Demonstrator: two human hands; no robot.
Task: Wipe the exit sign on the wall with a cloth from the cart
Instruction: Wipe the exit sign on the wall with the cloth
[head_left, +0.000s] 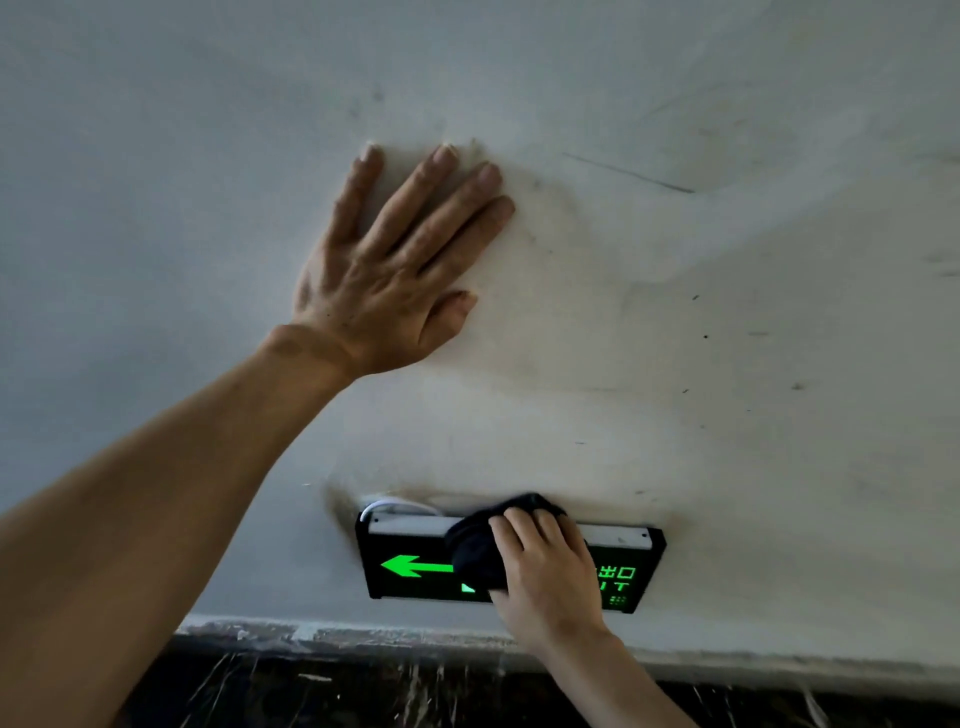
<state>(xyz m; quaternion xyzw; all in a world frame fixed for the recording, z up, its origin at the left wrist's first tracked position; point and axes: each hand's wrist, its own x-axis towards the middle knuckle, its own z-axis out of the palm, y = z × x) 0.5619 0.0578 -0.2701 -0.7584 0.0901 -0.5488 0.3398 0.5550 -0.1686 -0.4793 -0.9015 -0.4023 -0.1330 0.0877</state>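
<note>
A black exit sign (405, 566) with a glowing green left arrow and green letters is fixed low on the white wall. My right hand (545, 571) presses a dark cloth (480, 551) against the sign's middle, covering part of the face and its top edge. A white cable (382, 505) loops out at the sign's upper left corner. My left hand (395, 260) lies flat on the wall well above the sign, fingers spread, holding nothing.
The white wall (727, 312) is scuffed, with dark marks and a grimy patch around the sign. Below the sign runs a dark, paint-splattered baseboard strip (363, 680). The cart is out of view.
</note>
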